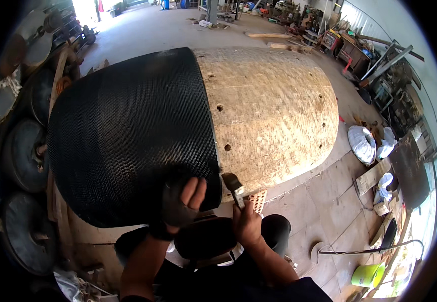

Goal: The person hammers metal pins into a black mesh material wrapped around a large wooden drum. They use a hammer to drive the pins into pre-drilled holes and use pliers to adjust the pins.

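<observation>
A large barrel-shaped wooden drum (274, 110) with small holes lies on its side in front of me. Its left part is covered by a black ridged wrapping (133, 126), whose edge runs round the middle. My left hand (180, 201), in a dark glove with bare fingertips, lies on the lower part of this wrapping near its edge; some of its fingers are lost in shadow. Beside that edge, my right hand (247, 224) grips what looks like a flat paintbrush (232, 182), with a dark broad end and shiny metal band. The brush's dark end is at the bare wood.
Several round dark discs (24, 156) stand along the left side beside a wooden beam (60, 211). On the right are a white wrapped ring-shaped bundle (362, 145), a dark sheet (411, 171) and a yellow-green bucket (368, 275). Cluttered machinery (352, 50) stands at the back right.
</observation>
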{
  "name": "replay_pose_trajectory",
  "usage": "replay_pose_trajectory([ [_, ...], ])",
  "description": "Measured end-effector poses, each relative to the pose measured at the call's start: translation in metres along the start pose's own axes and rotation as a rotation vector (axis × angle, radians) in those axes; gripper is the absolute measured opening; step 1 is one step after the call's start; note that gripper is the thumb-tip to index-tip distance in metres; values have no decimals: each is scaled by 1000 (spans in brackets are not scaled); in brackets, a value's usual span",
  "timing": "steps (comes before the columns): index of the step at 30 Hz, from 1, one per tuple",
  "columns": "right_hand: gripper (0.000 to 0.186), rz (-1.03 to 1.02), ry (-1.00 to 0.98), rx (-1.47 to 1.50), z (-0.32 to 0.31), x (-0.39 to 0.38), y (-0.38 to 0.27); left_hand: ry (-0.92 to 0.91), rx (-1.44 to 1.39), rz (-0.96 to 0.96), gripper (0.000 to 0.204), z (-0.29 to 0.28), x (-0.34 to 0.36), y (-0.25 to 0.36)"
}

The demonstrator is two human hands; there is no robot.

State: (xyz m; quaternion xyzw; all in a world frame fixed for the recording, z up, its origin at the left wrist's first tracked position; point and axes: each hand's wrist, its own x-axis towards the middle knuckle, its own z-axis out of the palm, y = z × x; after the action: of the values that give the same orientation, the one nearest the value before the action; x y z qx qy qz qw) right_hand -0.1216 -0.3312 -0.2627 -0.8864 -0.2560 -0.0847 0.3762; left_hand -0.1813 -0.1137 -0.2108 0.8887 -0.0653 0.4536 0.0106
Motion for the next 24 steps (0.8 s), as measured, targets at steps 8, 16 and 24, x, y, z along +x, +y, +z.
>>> replay_pose_trajectory([
  [8,19,-31,16,56,-17,4,-11,91,99,-6,33,9,32,-29],
  [16,26,7,2,195,-35,-29,-13,67,196,-51,42,5,40,-23],
  [24,26,-114,76,172,-32,-52,10,31,296,-71,42,6,40,-21],
])
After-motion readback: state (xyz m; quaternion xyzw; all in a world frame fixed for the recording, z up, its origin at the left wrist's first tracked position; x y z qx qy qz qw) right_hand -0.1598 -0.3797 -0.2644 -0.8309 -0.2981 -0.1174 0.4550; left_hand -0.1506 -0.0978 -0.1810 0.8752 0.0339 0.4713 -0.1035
